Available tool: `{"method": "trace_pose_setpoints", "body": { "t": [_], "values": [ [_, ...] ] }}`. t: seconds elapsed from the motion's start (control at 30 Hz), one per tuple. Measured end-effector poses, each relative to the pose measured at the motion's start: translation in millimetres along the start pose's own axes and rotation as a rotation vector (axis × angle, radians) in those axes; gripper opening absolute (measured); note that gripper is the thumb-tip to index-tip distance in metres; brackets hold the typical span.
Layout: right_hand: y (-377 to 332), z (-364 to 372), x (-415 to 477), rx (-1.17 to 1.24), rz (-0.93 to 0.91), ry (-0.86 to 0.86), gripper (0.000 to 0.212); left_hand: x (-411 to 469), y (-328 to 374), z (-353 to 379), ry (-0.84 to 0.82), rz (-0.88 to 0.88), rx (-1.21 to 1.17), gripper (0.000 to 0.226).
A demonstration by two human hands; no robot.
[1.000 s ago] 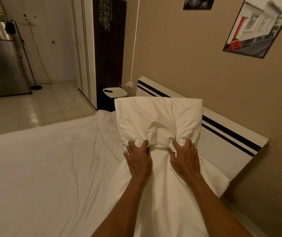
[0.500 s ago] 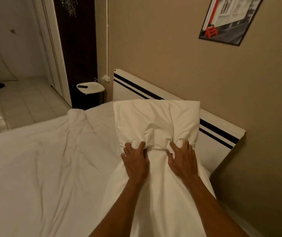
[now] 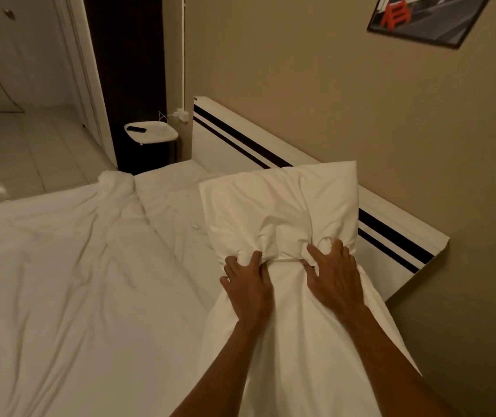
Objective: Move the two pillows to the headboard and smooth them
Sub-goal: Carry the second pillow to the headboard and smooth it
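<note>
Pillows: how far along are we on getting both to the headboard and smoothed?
Nothing looks finished. In hand: the left hand and right hand both clutch one white pillow, bunched at its middle, its far end up by the striped headboard. Left: set it down, smooth it, then the second pillow, which I cannot make out.

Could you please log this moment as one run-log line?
left hand: gripping pillow | right hand: gripping pillow | pillow: held beside headboard, bunched

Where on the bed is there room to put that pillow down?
Free: the sheet between the rumpled fold and the pillow, below the headboard. Crowded: the right side, where left hand and right hand grip it.
</note>
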State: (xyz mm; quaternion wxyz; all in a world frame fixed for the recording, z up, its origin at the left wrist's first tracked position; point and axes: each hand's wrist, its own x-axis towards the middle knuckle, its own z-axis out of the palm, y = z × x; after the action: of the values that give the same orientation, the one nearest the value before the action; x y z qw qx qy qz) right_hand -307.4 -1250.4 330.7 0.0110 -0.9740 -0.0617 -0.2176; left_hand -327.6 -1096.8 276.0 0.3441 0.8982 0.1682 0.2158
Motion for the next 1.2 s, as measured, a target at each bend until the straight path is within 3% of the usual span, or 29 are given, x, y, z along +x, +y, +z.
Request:
{"method": "trace_pose_setpoints", "body": {
  "t": [0.43, 0.73, 0.97, 1.2],
  "values": [
    [85, 87, 0, 0.050, 0.028, -0.064, 0.033, -14, 8, 130, -0.106, -0.049, -0.030, 0.019],
    [98, 160, 26, -0.027, -0.119, -0.097, 0.030, -16, -28, 220, -0.048, -0.222, -0.179, 0.026],
    [118, 227, 46, -0.191, -0.271, -0.186, 0.030, -23, -49, 293, -0.102, -0.435, -0.349, 0.029],
    [149, 282, 65, -0.232, -0.380, -0.208, 0.025, -32, -61, 365, -0.104, -0.495, -0.581, 0.034]
  ]
}}
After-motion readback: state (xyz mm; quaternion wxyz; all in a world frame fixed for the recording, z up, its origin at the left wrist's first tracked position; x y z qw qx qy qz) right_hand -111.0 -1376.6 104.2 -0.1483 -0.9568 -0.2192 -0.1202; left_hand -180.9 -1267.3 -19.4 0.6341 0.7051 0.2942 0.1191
